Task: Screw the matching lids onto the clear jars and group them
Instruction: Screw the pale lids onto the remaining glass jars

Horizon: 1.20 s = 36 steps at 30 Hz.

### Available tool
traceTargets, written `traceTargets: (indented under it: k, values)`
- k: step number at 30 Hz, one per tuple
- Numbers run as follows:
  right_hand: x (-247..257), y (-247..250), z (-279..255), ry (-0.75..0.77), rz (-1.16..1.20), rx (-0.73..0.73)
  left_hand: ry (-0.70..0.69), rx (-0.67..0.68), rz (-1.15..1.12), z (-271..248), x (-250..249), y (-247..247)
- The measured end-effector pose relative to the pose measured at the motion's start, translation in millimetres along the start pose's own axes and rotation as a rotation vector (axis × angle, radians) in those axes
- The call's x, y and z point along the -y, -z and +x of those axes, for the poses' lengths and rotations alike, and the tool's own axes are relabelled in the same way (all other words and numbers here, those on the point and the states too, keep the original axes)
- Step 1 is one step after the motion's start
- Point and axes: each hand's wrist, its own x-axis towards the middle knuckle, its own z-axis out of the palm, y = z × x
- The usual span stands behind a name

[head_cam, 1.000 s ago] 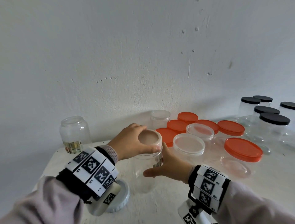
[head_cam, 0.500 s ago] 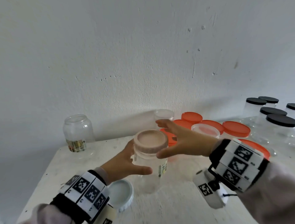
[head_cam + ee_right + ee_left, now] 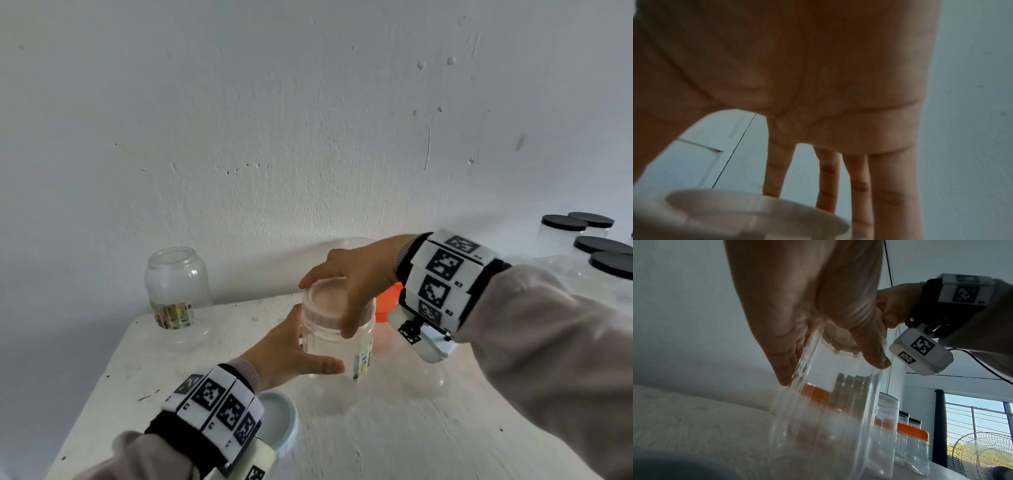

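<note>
A clear plastic jar [image 3: 342,346] stands upright mid-table with a pale, ribbed lid [image 3: 325,305] on its mouth. My left hand [image 3: 294,356] grips the jar body from the left, thumb across the front; the fingers lie behind the wall. My right hand [image 3: 352,287] comes down from above and holds the lid, thumb on the near rim, fingertips on the far rim. In the left wrist view my left hand [image 3: 818,337] wraps the jar [image 3: 828,418] just below the lid [image 3: 838,345]. The right wrist view shows my palm and fingers [image 3: 859,186] over the lid [image 3: 746,216].
A loose white lid [image 3: 279,419] lies near my left wrist. An open glass jar [image 3: 176,287] stands back left near the table's edge. Orange-lidded jars [image 3: 388,301] sit behind my right hand, black-lidded jars [image 3: 603,246] far right. The wall is close behind.
My left hand dropped from the lid to the jar body. My right hand let go of the jar, rose over it and closed on the lid.
</note>
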Motion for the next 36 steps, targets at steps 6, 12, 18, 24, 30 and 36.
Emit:
traceTargets:
  k: [6,12,18,24,30,36]
  values:
    - [1,2,2,0.03,-0.067,-0.009,0.005,0.004,0.012,3,3,1]
    - [2,2,3,0.005,-0.042,-0.004,-0.004,0.011,0.014,3,4,2]
    - [6,-11,7,-0.116,0.01,-0.06,-0.001,-0.014,0.001,1,5,0]
    - [7,-2,1,-0.077,0.002,-0.006,0.007,-0.02,0.022,1,4,0]
    - [4,5,-2,-0.032,0.052,0.013,-0.001,-0.022,0.007,-1,3,-1]
    - [7,0,3,-0.13,-0.062,-0.021,0.023,-0.036,0.01,-1,2,-2]
